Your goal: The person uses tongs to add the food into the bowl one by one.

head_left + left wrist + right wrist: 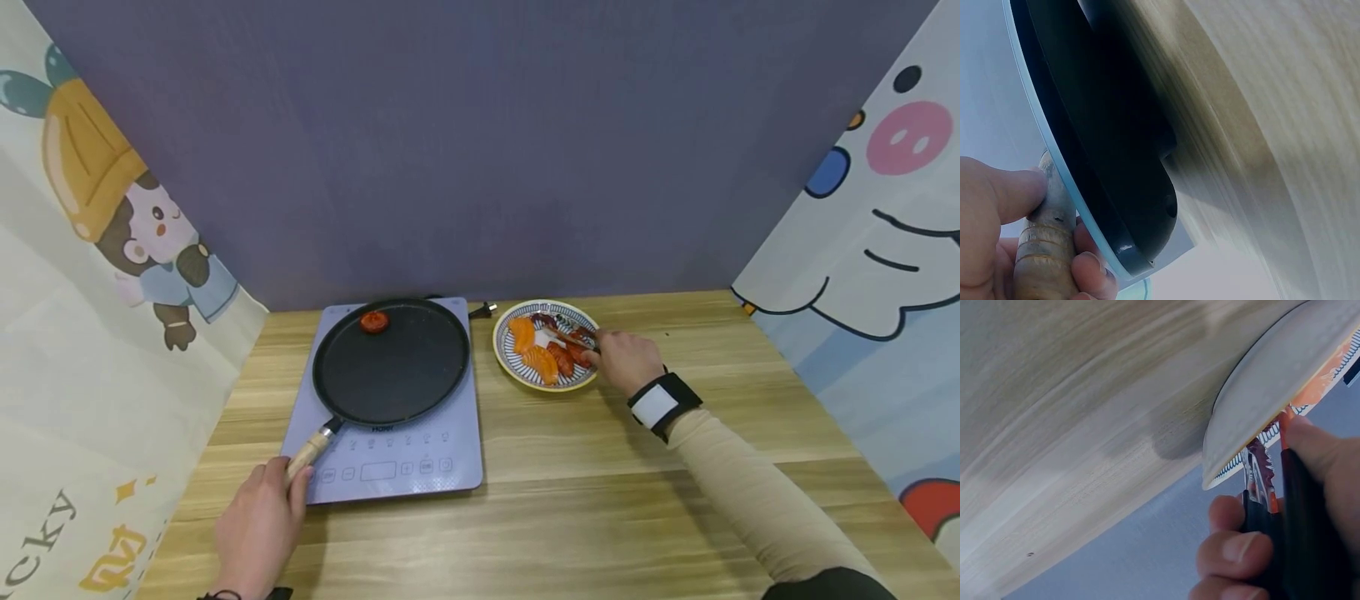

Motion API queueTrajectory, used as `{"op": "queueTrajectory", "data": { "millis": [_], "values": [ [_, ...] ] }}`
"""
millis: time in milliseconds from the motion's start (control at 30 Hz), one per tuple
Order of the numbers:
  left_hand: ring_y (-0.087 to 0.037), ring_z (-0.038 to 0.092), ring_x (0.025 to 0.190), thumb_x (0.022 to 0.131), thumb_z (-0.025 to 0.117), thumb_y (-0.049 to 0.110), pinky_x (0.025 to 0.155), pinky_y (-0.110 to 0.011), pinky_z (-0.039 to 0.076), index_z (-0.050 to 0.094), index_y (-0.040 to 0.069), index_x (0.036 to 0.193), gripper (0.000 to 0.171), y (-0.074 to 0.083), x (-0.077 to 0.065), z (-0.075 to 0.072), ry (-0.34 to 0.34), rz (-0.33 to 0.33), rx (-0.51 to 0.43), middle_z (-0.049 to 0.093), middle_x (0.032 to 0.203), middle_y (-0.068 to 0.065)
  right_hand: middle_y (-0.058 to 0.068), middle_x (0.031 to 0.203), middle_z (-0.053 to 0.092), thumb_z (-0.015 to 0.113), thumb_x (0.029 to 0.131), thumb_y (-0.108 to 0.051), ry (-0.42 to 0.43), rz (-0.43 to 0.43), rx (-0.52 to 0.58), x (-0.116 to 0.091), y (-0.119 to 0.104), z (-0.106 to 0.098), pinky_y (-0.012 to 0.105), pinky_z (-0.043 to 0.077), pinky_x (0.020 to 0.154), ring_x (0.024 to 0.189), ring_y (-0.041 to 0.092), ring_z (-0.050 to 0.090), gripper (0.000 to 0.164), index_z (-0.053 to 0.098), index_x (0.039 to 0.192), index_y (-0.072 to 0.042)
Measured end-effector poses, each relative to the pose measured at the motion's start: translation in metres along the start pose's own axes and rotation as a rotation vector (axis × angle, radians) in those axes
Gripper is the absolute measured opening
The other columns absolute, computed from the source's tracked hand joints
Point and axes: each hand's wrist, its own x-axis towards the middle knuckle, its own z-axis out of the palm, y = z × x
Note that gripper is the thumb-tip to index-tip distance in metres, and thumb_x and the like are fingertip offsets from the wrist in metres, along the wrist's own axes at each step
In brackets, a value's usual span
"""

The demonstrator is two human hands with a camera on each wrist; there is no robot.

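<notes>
My left hand [258, 527] grips the pale wooden handle [309, 453] of a flat black frying pan [405, 375]. The pan sits on a lavender induction cooker [465, 454]. A round red food piece [374, 322] lies near the pan's far left rim. At the patterned plate [510, 367], my right hand [628, 360] holds tongs with black handles [1310, 519] and metal arms. Their tips reach over the food, and whether they grip a piece cannot be told. Orange slices [540, 363] and darker red pieces [561, 358] lie on the plate.
A black plug [483, 311] lies between cooker and plate. The wooden table [562, 517] meets a dark blue-grey panel [495, 150] behind. Printed cartoon sheets [112, 333] stand at both sides.
</notes>
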Motion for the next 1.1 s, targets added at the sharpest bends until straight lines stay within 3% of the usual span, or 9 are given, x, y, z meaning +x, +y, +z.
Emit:
{"op": "queueTrajectory", "data": {
  "millis": [133,333,633,900,1100],
  "values": [
    [-0.021,0.046,0.053,0.091,0.065,0.026,0.041,-0.033,0.03,0.06,-0.005,0.104,0.033,-0.001,0.0,0.001,0.008,0.006,-0.005,0.052,0.07,-0.009,0.017,0.075,0.064,0.066,0.089,-0.04,-0.011,0.008,0.003,0.001,0.002,0.0,0.049,0.044,0.046,0.061,0.034,0.062,0.036,0.064,0.092,-0.005],
    [-0.02,0.044,0.052,0.091,0.065,0.025,0.041,-0.032,0.03,0.06,-0.005,0.104,0.033,-0.001,0.001,0.002,0.028,0.019,-0.004,0.052,0.069,-0.009,0.017,0.072,0.064,0.068,0.088,-0.039,0.016,-0.009,-0.006,0.003,0.004,0.0,0.049,0.044,0.044,0.059,0.034,0.062,0.034,0.067,0.091,-0.005],
    [-0.021,0.046,0.053,0.09,0.066,0.025,0.041,-0.032,0.03,0.061,-0.005,0.102,0.033,-0.001,0.001,0.001,0.041,0.022,-0.005,0.052,0.069,-0.009,0.014,0.067,0.061,0.068,0.088,-0.04,-0.029,0.006,-0.022,0.005,0.004,-0.009,0.047,0.042,0.041,0.055,0.032,0.06,0.036,0.062,0.081,-0.005],
    [-0.02,0.044,0.052,0.091,0.065,0.025,0.041,-0.032,0.029,0.06,-0.005,0.102,0.033,0.001,0.0,-0.001,0.028,0.013,0.0,0.051,0.069,-0.008,0.014,0.073,0.063,0.065,0.089,-0.044,-0.056,0.021,0.022,0.009,0.004,-0.001,0.043,0.04,0.041,0.057,0.031,0.059,0.04,0.067,0.101,-0.005],
    [-0.019,0.043,0.051,0.091,0.066,0.025,0.04,-0.031,0.029,0.06,-0.005,0.102,0.033,0.001,0.0,0.0,0.029,0.02,0.001,0.05,0.067,-0.008,0.017,0.077,0.065,0.064,0.091,-0.041,-0.059,0.022,0.03,0.01,0.003,0.001,0.046,0.044,0.045,0.061,0.034,0.062,0.038,0.068,0.102,-0.006]
  ]
}}
